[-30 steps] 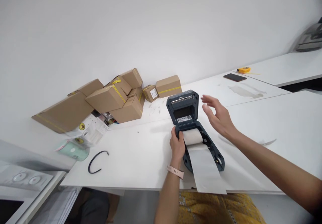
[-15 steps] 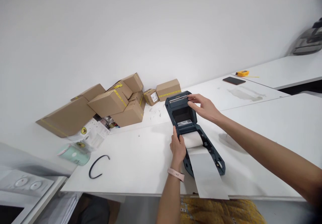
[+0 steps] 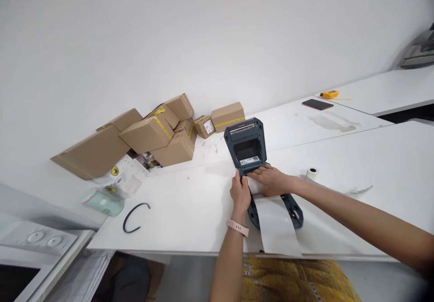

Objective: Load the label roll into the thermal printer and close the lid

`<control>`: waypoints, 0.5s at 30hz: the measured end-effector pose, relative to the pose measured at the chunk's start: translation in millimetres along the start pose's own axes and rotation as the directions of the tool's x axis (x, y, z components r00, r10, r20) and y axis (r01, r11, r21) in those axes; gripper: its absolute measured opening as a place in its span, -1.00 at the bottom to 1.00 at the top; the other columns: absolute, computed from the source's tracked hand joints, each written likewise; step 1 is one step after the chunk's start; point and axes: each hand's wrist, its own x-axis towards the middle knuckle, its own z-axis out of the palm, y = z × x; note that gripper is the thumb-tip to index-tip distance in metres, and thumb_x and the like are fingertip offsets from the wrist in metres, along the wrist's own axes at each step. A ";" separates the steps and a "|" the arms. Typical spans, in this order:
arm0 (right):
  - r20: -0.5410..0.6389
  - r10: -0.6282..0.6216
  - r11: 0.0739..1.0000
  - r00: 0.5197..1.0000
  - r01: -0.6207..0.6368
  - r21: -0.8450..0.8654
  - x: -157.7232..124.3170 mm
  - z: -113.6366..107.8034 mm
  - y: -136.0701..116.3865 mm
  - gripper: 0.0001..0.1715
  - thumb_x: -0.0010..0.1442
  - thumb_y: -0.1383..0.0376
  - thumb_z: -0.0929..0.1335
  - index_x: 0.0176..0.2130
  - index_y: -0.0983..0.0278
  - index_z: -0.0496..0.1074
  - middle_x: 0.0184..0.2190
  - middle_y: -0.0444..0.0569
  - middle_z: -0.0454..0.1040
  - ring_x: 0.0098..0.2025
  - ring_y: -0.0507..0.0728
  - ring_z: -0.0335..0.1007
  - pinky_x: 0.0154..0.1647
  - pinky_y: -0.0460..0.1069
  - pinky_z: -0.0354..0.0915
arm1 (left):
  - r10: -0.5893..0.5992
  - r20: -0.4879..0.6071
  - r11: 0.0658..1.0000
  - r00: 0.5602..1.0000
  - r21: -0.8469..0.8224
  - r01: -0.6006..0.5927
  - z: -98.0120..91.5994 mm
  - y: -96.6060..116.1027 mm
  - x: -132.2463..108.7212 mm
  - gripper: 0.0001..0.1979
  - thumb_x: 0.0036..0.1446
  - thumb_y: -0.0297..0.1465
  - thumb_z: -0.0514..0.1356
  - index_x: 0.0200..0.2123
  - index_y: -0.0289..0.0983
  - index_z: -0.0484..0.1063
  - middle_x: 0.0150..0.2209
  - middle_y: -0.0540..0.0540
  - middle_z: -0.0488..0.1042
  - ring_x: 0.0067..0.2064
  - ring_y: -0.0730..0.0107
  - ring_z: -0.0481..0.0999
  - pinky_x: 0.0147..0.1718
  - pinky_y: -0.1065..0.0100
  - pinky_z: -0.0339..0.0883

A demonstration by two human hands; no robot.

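A dark blue label printer [image 3: 247, 147] lies on the white table [image 3: 190, 207] with its lid tipped back. A white paper roll [image 3: 255, 185] sits in its bay, and a strip of paper [image 3: 276, 225] runs from it over the table's front edge. My left hand [image 3: 240, 193], with a pink watch at the wrist, grips the printer's left side beside the roll. My right hand [image 3: 269, 180] lies flat on top of the roll, fingers stretched out and pressed onto the paper.
A pile of cardboard boxes [image 3: 149, 132] leans against the wall at back left, with packets and a pale green roll [image 3: 105, 200] in front. A black curved band [image 3: 135, 216] lies to the left. A small white roll [image 3: 311, 173] stands right of the printer. A phone [image 3: 317, 104] and tape measure [image 3: 328, 94] lie far right.
My right hand came down from the upper edge of the printer's lid onto the paper roll. The left hand stayed on the printer's side. The lid stands a little more upright.
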 end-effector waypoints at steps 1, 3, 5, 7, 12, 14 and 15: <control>0.021 0.014 1.000 1.000 -0.014 -0.024 3.5 3.4 -2.3 -0.17 -0.07 0.28 0.49 0.20 0.34 0.38 0.07 0.26 0.52 0.08 0.42 0.47 0.14 0.20 0.24 | -0.001 -0.005 1.000 1.000 -0.013 0.001 0.1 0.2 0.1 -0.44 0.35 -0.23 -0.07 0.37 -0.18 0.17 0.36 -0.18 0.29 0.37 0.10 0.25 0.32 0.12 0.07; 0.021 0.036 0.999 0.999 -0.035 -0.039 10.5 7.4 -5.5 -0.12 -0.05 0.27 0.48 0.24 0.37 0.33 0.08 0.31 0.50 0.07 0.43 0.47 0.14 0.22 0.20 | 0.000 -0.012 0.999 1.000 -0.041 0.000 0.1 1.1 0.4 -0.41 0.34 -0.26 -0.05 0.41 -0.12 0.07 0.39 -0.10 0.24 0.39 0.16 0.22 0.32 0.15 0.07; 0.011 0.043 0.998 0.999 -0.042 -0.041 15.8 8.7 -6.7 -0.12 -0.06 0.26 0.48 0.24 0.39 0.32 0.08 0.35 0.48 0.06 0.45 0.47 0.14 0.23 0.18 | 0.004 -0.012 0.999 1.000 -0.052 -0.004 -0.5 2.4 1.3 -0.37 0.33 -0.28 -0.03 0.44 -0.11 -0.02 0.40 -0.07 0.22 0.40 0.17 0.20 0.32 0.16 0.07; 0.013 0.038 0.998 0.999 -0.038 -0.040 18.3 8.4 -6.2 -0.18 -0.08 0.24 0.48 0.17 0.40 0.38 0.04 0.35 0.49 0.03 0.45 0.47 0.13 0.23 0.17 | -0.001 -0.008 0.999 1.000 -0.038 0.000 -2.5 2.9 3.4 -0.34 0.31 -0.28 0.00 0.45 -0.13 -0.05 0.38 -0.11 0.26 0.40 0.14 0.22 0.32 0.14 0.07; 0.040 0.023 1.000 0.999 -0.023 -0.002 18.4 1.4 -3.1 -0.30 -0.15 0.17 0.49 0.00 0.36 0.45 -0.04 0.26 0.51 -0.02 0.41 0.48 0.10 0.22 0.19 | -0.026 0.071 0.999 0.997 -0.042 0.029 -14.4 -2.8 13.0 -0.26 0.26 -0.27 0.09 0.46 -0.13 -0.06 0.26 -0.16 0.42 0.26 0.06 0.41 0.25 0.10 0.18; 0.056 0.010 1.000 0.998 -0.011 0.020 19.6 -4.4 -3.6 -0.27 -0.20 0.17 0.50 -0.01 0.33 0.45 -0.05 0.21 0.52 -0.02 0.40 0.48 0.11 0.22 0.21 | -0.028 0.102 0.995 0.994 -0.097 0.038 -19.0 -6.3 16.5 -0.23 0.22 -0.25 0.15 0.45 -0.06 -0.03 0.20 -0.12 0.49 0.17 0.08 0.50 0.18 0.11 0.26; 0.073 0.003 0.999 0.997 -0.006 0.034 20.5 -8.1 -4.3 -0.27 -0.21 0.17 0.51 -0.02 0.31 0.45 -0.07 0.18 0.54 -0.03 0.40 0.48 0.12 0.22 0.21 | -0.023 0.100 0.991 0.995 -0.129 0.036 -20.4 -7.7 17.8 -0.24 0.20 -0.25 0.18 0.43 -0.03 0.01 0.17 -0.10 0.51 0.14 0.10 0.53 0.16 0.12 0.29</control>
